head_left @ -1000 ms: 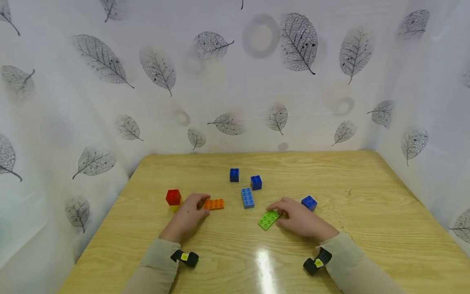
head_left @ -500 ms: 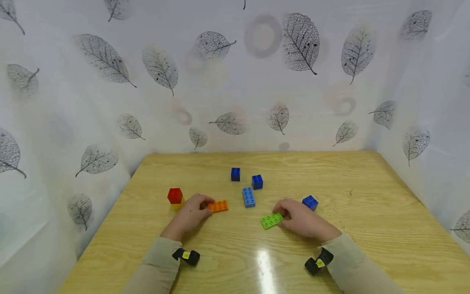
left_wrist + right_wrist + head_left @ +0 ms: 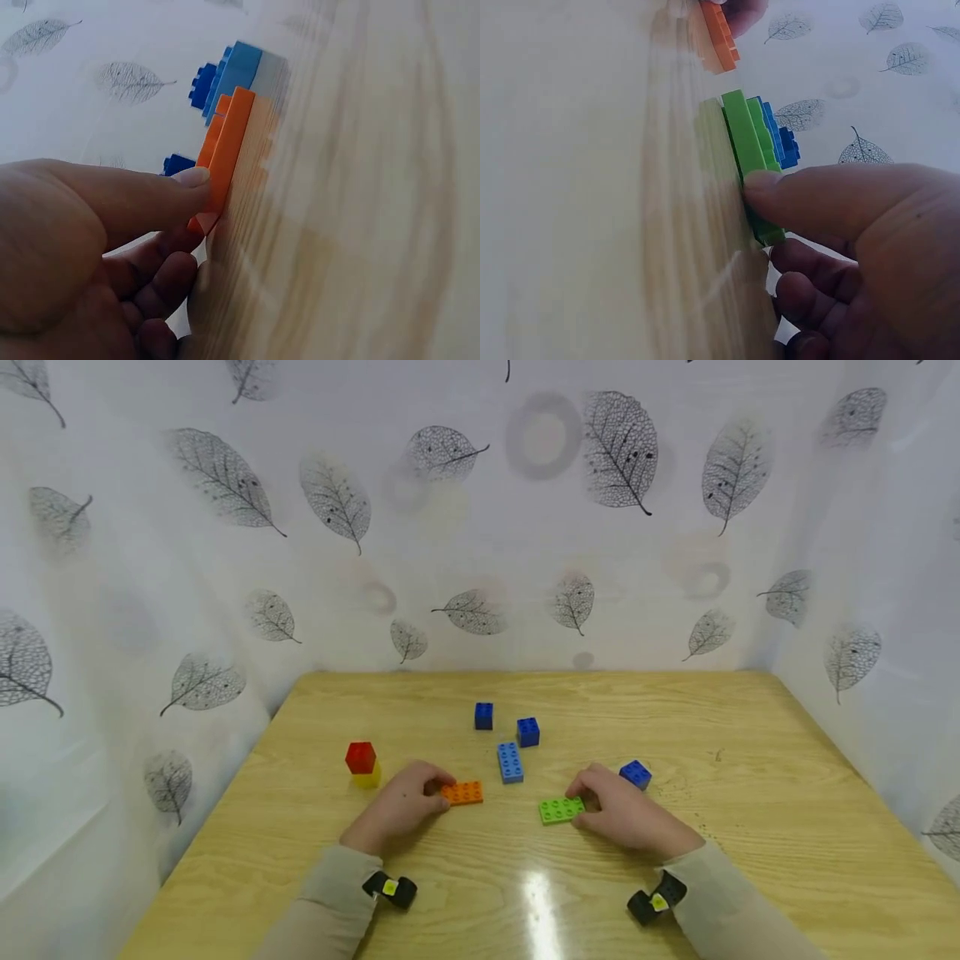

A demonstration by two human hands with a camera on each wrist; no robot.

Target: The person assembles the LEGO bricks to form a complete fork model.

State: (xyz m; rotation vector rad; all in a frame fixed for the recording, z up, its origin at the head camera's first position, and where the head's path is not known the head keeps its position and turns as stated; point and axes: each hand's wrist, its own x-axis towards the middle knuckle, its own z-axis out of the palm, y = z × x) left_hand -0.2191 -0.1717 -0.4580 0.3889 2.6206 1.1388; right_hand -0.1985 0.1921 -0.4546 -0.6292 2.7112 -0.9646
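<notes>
Lt blue brick (image 3: 510, 763) is my ref pt, lying studs up abt mid-table (image 3: 675, 710), its long side running away from the person. The person's L hand (image 3: 405, 802) is left of it and a bit nearer the person, thumb & fingers pinching the outer end of the orange brick (image 3: 465, 792); that brick sits btwn hand and lt blue brick, studs up, pointing its free end rightward. R hand (image 3: 621, 806) is on the other side, right of lt blue brick and also nearer the person, thumb & fingers pinching the outer end of the green brick (image 3: 561, 811), studs up too, free end pointing left. Both bricks are v. low over the wood; can't tell from here if they touch it. Orange & green are apart, ends roughly facing, w/ lt blue brick beyond the gap. Just past lt blue brick's far end, slightly right, is a dk blue block (image 3: 528, 732); another dk blue cube (image 3: 483, 716) is farther back, a bit left. Third dk blue piece (image 3: 636, 775) is well to its right, just beyond R hand. Well to its left, a red block (image 3: 361, 757) sits atop a yellow block (image 3: 367, 776). Leaf-print curtain (image 3: 510, 543) hangs behind it all.
</notes>
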